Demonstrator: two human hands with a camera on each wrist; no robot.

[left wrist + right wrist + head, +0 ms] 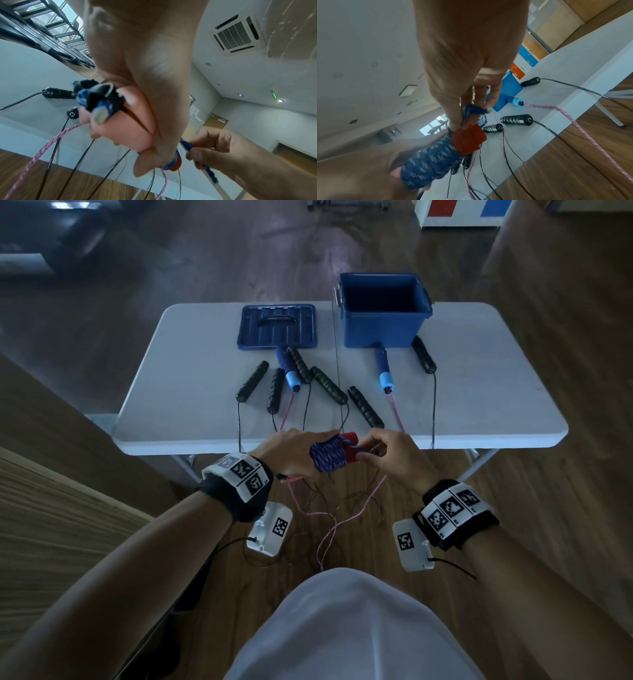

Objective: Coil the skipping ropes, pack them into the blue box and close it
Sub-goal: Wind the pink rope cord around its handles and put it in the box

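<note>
A blue speckled skipping rope point(328, 455) point(429, 159) is wound tight around its red handles point(349, 447) point(467, 139), held in front of the table's near edge. My left hand point(291, 451) grips this bundle. My right hand point(380, 451) pinches the rope's loose blue end point(476, 109) point(186, 144) beside the red handle. The open blue box point(382, 309) stands at the table's far right. Its lid point(276, 326) lies flat to the left. Black handles point(252, 380) and blue-handled pink ropes point(385, 371) lie on the table.
The white folding table point(496, 392) bears several rope handles between lid and near edge. Their black and pink cords point(329, 525) hang over the edge and tangle on the wooden floor point(565, 491). A wooden bench point(51, 525) stands at my left.
</note>
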